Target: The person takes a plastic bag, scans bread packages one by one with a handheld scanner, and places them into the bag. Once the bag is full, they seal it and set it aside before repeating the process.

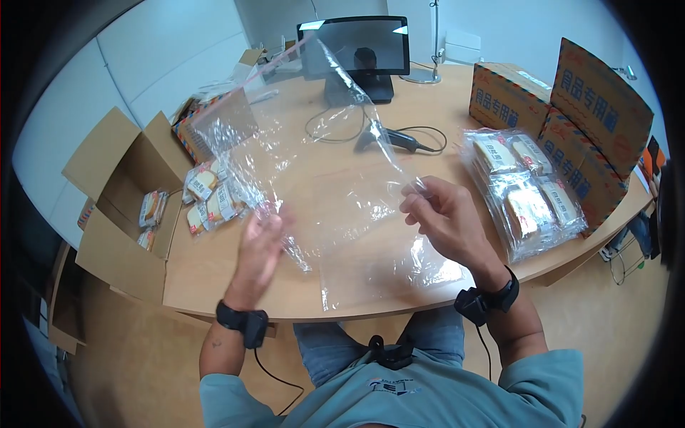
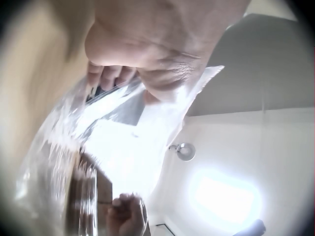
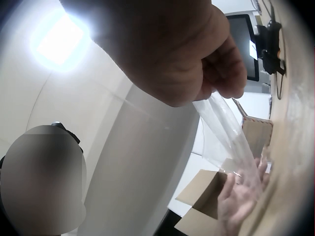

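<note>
A large clear plastic bag hangs stretched between both hands above the wooden table. The right hand pinches its edge with curled fingertips. The left hand holds the opposite edge, fingers loosely closed on the film.

Clear plastic bag, tan wooden table, brown cartons with blue lettering, black monitor
</note>
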`<move>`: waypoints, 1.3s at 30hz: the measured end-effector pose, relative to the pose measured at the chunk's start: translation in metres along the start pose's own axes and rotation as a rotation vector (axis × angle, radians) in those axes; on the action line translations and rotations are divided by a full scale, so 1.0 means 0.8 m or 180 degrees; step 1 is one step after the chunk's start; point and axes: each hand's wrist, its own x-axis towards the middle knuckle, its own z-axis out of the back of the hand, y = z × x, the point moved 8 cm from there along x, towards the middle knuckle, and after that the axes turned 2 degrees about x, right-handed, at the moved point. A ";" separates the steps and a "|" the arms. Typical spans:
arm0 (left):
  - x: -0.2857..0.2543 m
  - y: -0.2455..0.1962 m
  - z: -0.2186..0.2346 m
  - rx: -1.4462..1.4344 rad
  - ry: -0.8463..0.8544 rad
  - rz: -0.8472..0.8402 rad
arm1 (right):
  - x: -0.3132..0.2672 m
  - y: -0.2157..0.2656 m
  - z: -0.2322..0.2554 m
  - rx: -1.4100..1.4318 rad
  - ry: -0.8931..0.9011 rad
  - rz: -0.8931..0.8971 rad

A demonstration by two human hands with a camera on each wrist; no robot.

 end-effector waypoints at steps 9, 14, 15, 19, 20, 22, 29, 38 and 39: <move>-0.014 -0.271 -0.196 0.4572 -0.0018 -0.4921 | 0.014 0.026 0.015 -0.0997 0.0164 0.0578; 0.102 -0.228 -0.227 0.5561 0.1159 -0.3441 | 0.014 0.011 0.011 -0.0374 0.0166 0.0480; 0.120 -0.213 -0.223 0.5777 0.1469 -0.2764 | 0.015 0.001 0.011 -0.0342 0.0202 0.0427; 0.129 -0.210 -0.222 0.5789 0.1498 -0.2417 | 0.010 -0.011 0.016 -0.0210 0.0153 0.0407; 0.131 -0.211 -0.221 0.5704 0.1542 -0.2607 | 0.008 -0.006 0.020 -0.0140 0.0044 0.0502; 0.129 -0.212 -0.225 0.5612 0.1595 -0.2781 | 0.004 0.010 0.024 -0.0039 -0.0072 0.0511; 0.119 -0.242 -0.232 0.5678 0.1479 -0.3092 | 0.012 -0.004 0.037 0.0371 -0.0166 0.0075; 0.112 -0.280 -0.226 0.5915 0.1172 -0.3083 | -0.005 -0.038 0.036 0.1597 0.0337 -0.0587; 0.113 -0.286 -0.226 0.6041 0.0886 -0.3399 | -0.013 -0.042 0.036 0.2062 0.0208 -0.0705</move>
